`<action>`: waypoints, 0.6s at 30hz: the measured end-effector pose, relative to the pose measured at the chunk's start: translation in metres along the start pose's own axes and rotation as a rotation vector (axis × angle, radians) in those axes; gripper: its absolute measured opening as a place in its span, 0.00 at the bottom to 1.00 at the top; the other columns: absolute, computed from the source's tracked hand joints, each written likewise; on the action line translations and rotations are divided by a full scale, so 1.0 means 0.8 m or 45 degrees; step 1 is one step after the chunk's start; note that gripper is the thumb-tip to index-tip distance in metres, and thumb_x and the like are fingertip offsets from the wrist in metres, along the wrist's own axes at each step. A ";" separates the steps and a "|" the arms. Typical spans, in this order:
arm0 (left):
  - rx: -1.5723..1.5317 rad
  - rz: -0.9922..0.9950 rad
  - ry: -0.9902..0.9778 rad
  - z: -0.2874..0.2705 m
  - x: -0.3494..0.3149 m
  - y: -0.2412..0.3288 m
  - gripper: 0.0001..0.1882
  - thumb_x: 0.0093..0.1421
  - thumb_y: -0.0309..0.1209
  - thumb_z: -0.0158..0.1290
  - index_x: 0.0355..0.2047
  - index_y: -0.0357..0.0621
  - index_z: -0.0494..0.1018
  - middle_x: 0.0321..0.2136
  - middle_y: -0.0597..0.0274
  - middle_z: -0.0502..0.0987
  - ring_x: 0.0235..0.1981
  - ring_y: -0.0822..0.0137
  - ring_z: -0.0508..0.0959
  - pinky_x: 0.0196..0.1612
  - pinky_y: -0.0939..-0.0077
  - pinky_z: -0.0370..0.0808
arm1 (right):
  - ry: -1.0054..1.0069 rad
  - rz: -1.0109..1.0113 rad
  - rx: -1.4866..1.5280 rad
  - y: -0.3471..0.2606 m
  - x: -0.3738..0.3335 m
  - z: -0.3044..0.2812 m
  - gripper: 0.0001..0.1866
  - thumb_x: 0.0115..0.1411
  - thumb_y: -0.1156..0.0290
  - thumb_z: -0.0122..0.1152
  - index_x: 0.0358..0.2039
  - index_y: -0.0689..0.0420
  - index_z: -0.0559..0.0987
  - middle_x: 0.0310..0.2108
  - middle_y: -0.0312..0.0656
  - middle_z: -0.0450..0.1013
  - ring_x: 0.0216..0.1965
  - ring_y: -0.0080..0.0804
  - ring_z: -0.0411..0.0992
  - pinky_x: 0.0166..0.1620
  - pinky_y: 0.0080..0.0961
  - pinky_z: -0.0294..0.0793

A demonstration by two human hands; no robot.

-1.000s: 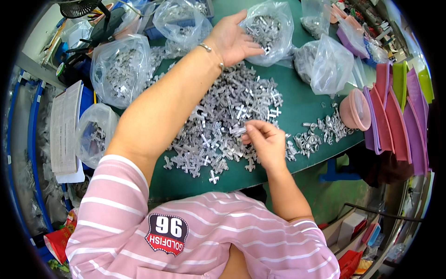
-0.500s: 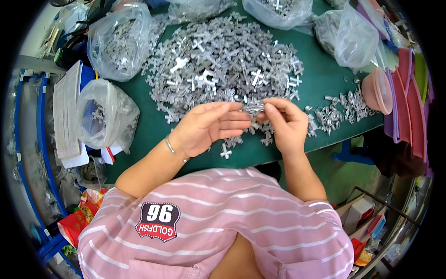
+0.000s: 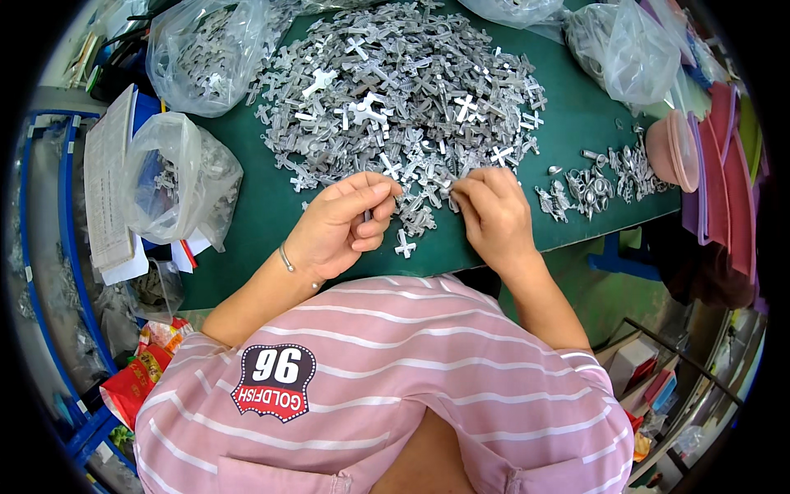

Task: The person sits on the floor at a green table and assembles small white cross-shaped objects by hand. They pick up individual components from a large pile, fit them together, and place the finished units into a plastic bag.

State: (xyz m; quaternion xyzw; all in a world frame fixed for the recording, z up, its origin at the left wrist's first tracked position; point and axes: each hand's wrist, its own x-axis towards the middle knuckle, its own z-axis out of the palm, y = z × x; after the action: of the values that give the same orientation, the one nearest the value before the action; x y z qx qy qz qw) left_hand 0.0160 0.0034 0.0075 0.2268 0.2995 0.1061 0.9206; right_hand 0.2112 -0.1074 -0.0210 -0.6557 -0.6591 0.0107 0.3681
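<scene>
A big heap of small silver metal crosses is spread over the green table. At its near edge, my left hand is closed, thumb against the forefinger and the other fingers curled; a grey sliver shows between them, too little to name. My right hand pinches at the heap's near right edge. A small silver piece shows at its fingertips, its shape mostly hidden. Between the hands some crosses trail toward me, and a single cross lies apart nearest my body.
To the right are small piles of shiny metal pieces beside a pink tub. Clear plastic bags of parts surround the heap, one open bag near left. Pink trays stand at the right edge.
My hands have moved apart. The left has curled its outstretched fingers closed; the right has come down to the heap's near edge. The silver pieces that were between them are no longer there.
</scene>
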 end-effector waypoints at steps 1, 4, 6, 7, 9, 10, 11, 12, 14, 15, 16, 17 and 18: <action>0.007 0.015 0.007 0.000 -0.001 0.000 0.07 0.61 0.31 0.45 0.36 0.41 0.69 0.21 0.70 0.64 0.16 0.82 0.58 0.15 0.90 0.55 | -0.005 0.014 0.041 0.004 0.004 0.000 0.10 0.42 0.78 0.63 0.28 0.60 0.75 0.26 0.40 0.68 0.29 0.39 0.67 0.31 0.31 0.67; -0.016 0.042 0.019 -0.001 -0.004 -0.001 0.07 0.60 0.30 0.46 0.35 0.40 0.69 0.21 0.69 0.66 0.16 0.82 0.59 0.15 0.90 0.54 | 0.031 0.227 0.314 0.004 0.012 -0.009 0.10 0.42 0.78 0.63 0.28 0.60 0.75 0.26 0.41 0.68 0.29 0.41 0.67 0.31 0.32 0.67; -0.018 0.040 0.025 -0.003 -0.005 -0.001 0.07 0.60 0.30 0.46 0.35 0.40 0.69 0.21 0.69 0.66 0.16 0.82 0.59 0.15 0.90 0.54 | 0.108 0.190 0.012 -0.002 0.024 -0.011 0.12 0.42 0.78 0.63 0.31 0.60 0.75 0.27 0.42 0.69 0.30 0.42 0.67 0.33 0.32 0.67; -0.019 0.038 0.025 -0.003 -0.005 -0.001 0.07 0.60 0.31 0.46 0.35 0.40 0.69 0.21 0.69 0.66 0.16 0.81 0.59 0.15 0.90 0.54 | 0.094 0.194 -0.074 -0.003 0.028 -0.010 0.12 0.43 0.78 0.63 0.31 0.60 0.75 0.27 0.43 0.69 0.30 0.42 0.68 0.34 0.32 0.67; -0.017 0.041 0.022 -0.003 -0.006 -0.002 0.07 0.60 0.30 0.47 0.35 0.40 0.69 0.21 0.69 0.66 0.17 0.81 0.59 0.16 0.90 0.55 | 0.018 0.172 -0.137 -0.003 0.027 -0.009 0.13 0.43 0.78 0.63 0.32 0.60 0.74 0.27 0.43 0.69 0.32 0.44 0.67 0.37 0.32 0.67; -0.017 0.044 0.021 -0.003 -0.006 -0.002 0.07 0.60 0.30 0.47 0.35 0.40 0.69 0.21 0.69 0.65 0.17 0.81 0.59 0.16 0.89 0.55 | 0.033 0.187 -0.057 0.000 0.023 -0.006 0.13 0.43 0.79 0.63 0.32 0.60 0.74 0.27 0.43 0.69 0.31 0.43 0.68 0.36 0.31 0.67; 0.016 0.046 0.012 -0.002 -0.006 -0.003 0.07 0.60 0.29 0.47 0.36 0.40 0.69 0.22 0.68 0.67 0.18 0.80 0.61 0.17 0.89 0.58 | 0.048 0.201 0.023 0.004 0.019 -0.001 0.13 0.43 0.79 0.63 0.31 0.60 0.74 0.27 0.43 0.69 0.30 0.43 0.68 0.34 0.30 0.68; 0.050 0.048 0.006 -0.001 -0.006 -0.004 0.07 0.59 0.29 0.48 0.37 0.40 0.69 0.24 0.68 0.68 0.19 0.80 0.63 0.18 0.88 0.60 | 0.062 0.216 0.107 0.003 0.018 0.001 0.12 0.43 0.79 0.63 0.31 0.60 0.74 0.27 0.43 0.69 0.29 0.42 0.68 0.33 0.29 0.68; 0.136 0.069 0.057 0.005 -0.004 -0.007 0.08 0.59 0.28 0.49 0.38 0.39 0.68 0.27 0.65 0.70 0.23 0.77 0.68 0.22 0.86 0.66 | 0.021 0.613 0.624 -0.013 0.019 -0.008 0.09 0.50 0.78 0.60 0.34 0.63 0.74 0.28 0.41 0.72 0.27 0.31 0.72 0.28 0.21 0.71; 0.190 0.087 0.115 0.012 -0.003 -0.009 0.09 0.58 0.27 0.50 0.39 0.38 0.68 0.29 0.63 0.72 0.25 0.75 0.71 0.24 0.85 0.68 | 0.009 0.798 0.935 -0.017 0.019 -0.009 0.09 0.52 0.78 0.59 0.34 0.64 0.74 0.29 0.41 0.73 0.27 0.28 0.73 0.27 0.19 0.72; 0.244 0.105 0.173 0.016 -0.002 -0.011 0.10 0.57 0.27 0.51 0.39 0.38 0.68 0.31 0.60 0.73 0.28 0.74 0.73 0.27 0.84 0.71 | -0.006 0.981 1.246 -0.020 0.021 -0.011 0.08 0.54 0.77 0.58 0.35 0.65 0.74 0.29 0.41 0.73 0.27 0.26 0.73 0.26 0.17 0.72; 0.256 0.098 0.142 0.015 -0.002 -0.012 0.12 0.57 0.27 0.52 0.40 0.36 0.67 0.35 0.56 0.75 0.33 0.70 0.76 0.35 0.80 0.74 | -0.092 0.993 1.366 -0.022 0.024 -0.016 0.10 0.57 0.77 0.55 0.38 0.68 0.74 0.31 0.43 0.74 0.30 0.27 0.75 0.30 0.19 0.76; 0.244 0.106 0.136 0.016 -0.001 -0.013 0.11 0.57 0.27 0.52 0.40 0.37 0.68 0.34 0.57 0.75 0.32 0.70 0.76 0.35 0.80 0.74 | -0.113 1.036 1.456 -0.023 0.023 -0.015 0.10 0.57 0.77 0.55 0.38 0.68 0.74 0.31 0.44 0.74 0.30 0.28 0.75 0.31 0.19 0.76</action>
State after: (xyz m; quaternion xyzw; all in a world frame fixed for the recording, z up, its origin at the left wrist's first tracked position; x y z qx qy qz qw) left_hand 0.0237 -0.0105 0.0118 0.3199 0.3472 0.1271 0.8723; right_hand 0.2038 -0.0991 0.0057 -0.5529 -0.2668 0.5192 0.5947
